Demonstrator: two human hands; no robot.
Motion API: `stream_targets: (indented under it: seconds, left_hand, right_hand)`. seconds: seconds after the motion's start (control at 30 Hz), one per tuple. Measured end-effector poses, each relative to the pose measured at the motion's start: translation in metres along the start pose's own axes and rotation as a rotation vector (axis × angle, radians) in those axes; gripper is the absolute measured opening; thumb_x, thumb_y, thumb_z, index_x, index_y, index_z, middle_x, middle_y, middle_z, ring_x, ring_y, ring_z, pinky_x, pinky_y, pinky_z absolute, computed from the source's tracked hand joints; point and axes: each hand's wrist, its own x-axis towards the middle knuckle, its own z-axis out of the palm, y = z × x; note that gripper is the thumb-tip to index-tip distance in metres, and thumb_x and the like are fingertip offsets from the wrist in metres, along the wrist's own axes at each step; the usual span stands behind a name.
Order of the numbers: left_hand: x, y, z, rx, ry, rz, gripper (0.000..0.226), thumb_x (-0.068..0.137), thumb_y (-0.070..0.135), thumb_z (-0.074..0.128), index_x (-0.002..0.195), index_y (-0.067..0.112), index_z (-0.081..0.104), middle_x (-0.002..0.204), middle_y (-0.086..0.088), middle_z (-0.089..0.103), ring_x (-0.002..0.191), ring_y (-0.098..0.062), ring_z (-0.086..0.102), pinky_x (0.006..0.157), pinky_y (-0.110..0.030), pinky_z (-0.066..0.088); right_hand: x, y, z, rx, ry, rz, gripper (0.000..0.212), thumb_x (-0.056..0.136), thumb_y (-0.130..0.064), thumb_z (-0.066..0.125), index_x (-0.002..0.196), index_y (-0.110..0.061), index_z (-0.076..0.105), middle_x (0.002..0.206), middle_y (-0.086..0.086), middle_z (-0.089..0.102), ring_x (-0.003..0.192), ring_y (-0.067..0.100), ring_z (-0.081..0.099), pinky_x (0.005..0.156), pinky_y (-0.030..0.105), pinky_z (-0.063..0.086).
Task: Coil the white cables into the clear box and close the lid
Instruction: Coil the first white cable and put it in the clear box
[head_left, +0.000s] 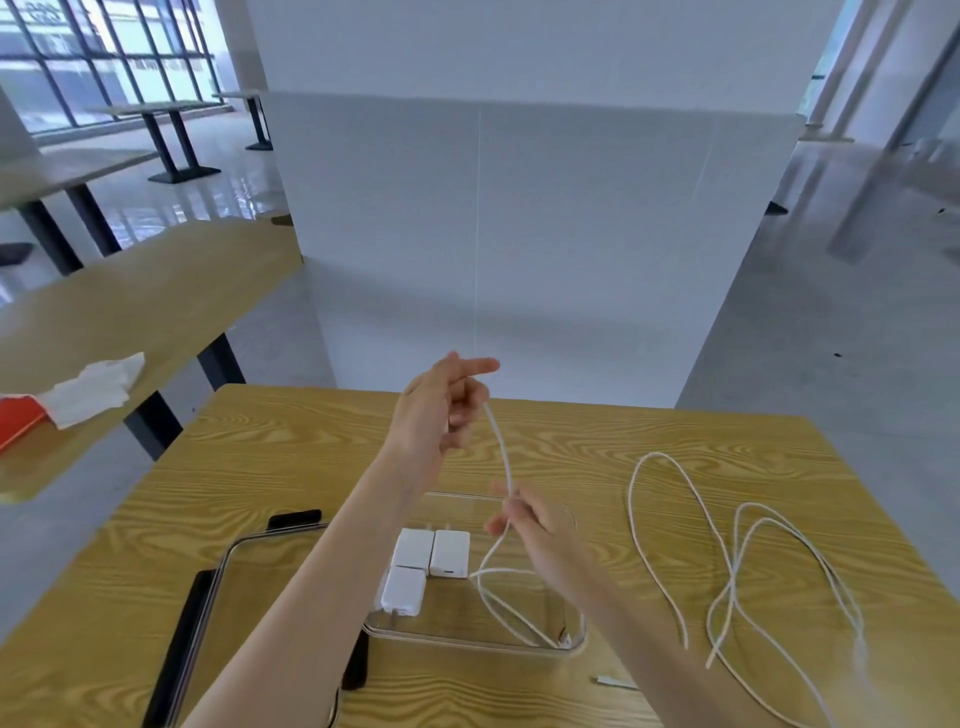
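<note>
Nearby, loose cables (737, 566), lid (218, 613), chargers (431, 566) boxed

Wooden table (291, 467), clear box (467, 642), lid (228, 566), white cables (737, 566)

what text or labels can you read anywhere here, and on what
None readable.
Three white chargers in the clear box: no print visible.
Lid, cables, table: no markings.
Red item on the far table: nothing legible.
</note>
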Motion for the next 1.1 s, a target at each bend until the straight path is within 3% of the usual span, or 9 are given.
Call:
stream_targets:
  seconds: [0.13,0.23,0.3,0.43,0.6,0.73,0.9,1.03,1.1]
  left_hand:
    - [0.007,-0.013,-0.010,-0.087,-0.038,0.031,0.031,0.100,0.020,0.034,0.103,0.009,0.063,0.070,0.001,0.066,0.063,-0.012,0.054,0.046,-0.017,0.041]
    - [0.009,-0.019,-0.013,-0.026,-0.157,0.013,0.027,0.099,0.013,0.037,0.116,0.006,0.056,0.099,-0.006,0.071,0.093,-0.016,0.068,0.080,-0.023,0.054]
    - [0.008,-0.024,-0.013,0.126,-0.231,-0.017,0.030,0.098,0.008,0.036,0.123,0.000,0.051,0.107,-0.009,0.068,0.101,-0.018,0.067,0.089,-0.026,0.053]
    - [-0.002,-0.023,-0.009,0.124,-0.446,-0.172,0.025,0.098,0.009,0.036,0.113,0.004,0.056,0.101,-0.009,0.070,0.091,-0.017,0.069,0.082,-0.023,0.056]
    - [0.002,-0.026,-0.004,0.098,-0.396,-0.139,0.026,0.098,0.007,0.037,0.107,0.003,0.061,0.099,-0.009,0.071,0.091,-0.019,0.069,0.083,-0.025,0.056]
    - [-0.011,-0.037,0.007,0.212,-0.443,-0.161,0.044,0.100,0.016,0.031,0.070,0.012,0.064,0.053,0.002,0.054,0.049,-0.011,0.048,0.051,-0.021,0.040]
    - [-0.020,-0.053,0.013,-0.004,-0.619,-0.380,0.064,0.093,0.050,0.019,0.061,0.009,0.057,0.037,0.010,0.026,0.034,-0.006,0.022,0.038,-0.019,0.019]
    - [-0.019,-0.045,0.011,-0.252,-0.691,-0.380,0.045,0.080,0.044,0.034,0.047,0.017,0.047,0.040,0.006,0.014,0.035,-0.011,0.012,0.037,-0.015,0.014]
    - [-0.016,-0.047,0.011,-0.299,-0.617,-0.374,0.042,0.080,0.036,0.031,0.046,0.017,0.046,0.038,0.007,0.016,0.035,-0.010,0.011,0.038,-0.016,0.013]
  right_hand:
    - [-0.011,-0.018,0.001,-0.085,-0.033,-0.077,0.014,0.098,-0.017,0.042,0.093,-0.021,0.055,0.055,-0.006,0.056,0.048,0.006,0.051,0.057,0.031,0.052]
    - [-0.014,-0.040,-0.006,-0.239,-0.151,-0.131,0.019,0.096,-0.022,0.047,0.090,-0.029,0.064,0.048,-0.013,0.049,0.046,0.006,0.043,0.052,0.021,0.038]
    - [-0.013,-0.056,-0.018,-0.330,-0.168,-0.156,0.021,0.095,-0.027,0.049,0.093,-0.026,0.069,0.047,-0.013,0.048,0.046,0.005,0.041,0.049,0.017,0.031]
    - [-0.006,-0.077,-0.049,-0.589,-0.042,-0.227,0.021,0.092,-0.031,0.052,0.087,-0.021,0.070,0.051,-0.012,0.048,0.048,0.007,0.043,0.051,0.018,0.034]
    - [-0.003,-0.082,-0.062,-0.607,-0.021,-0.251,0.017,0.088,-0.035,0.059,0.091,-0.026,0.073,0.074,-0.011,0.063,0.062,0.004,0.050,0.063,0.022,0.042]
    - [0.002,-0.086,-0.068,-0.596,0.090,-0.317,0.013,0.077,-0.036,0.070,0.084,-0.025,0.073,0.065,-0.019,0.054,0.066,-0.005,0.052,0.063,0.012,0.038]
    - [0.012,-0.081,-0.081,-0.326,0.128,-0.244,0.034,0.061,-0.042,0.081,0.084,-0.027,0.061,0.063,-0.009,0.054,0.057,0.004,0.046,0.056,0.018,0.036]
    - [0.013,-0.067,-0.073,0.045,-0.138,-0.132,0.030,0.076,-0.046,0.063,0.087,-0.020,0.072,0.060,0.001,0.051,0.054,0.012,0.040,0.051,0.020,0.034]
    - [0.013,-0.059,-0.063,0.180,-0.155,-0.064,0.031,0.083,-0.045,0.055,0.072,-0.020,0.069,0.053,0.001,0.043,0.047,0.012,0.035,0.046,0.021,0.029]
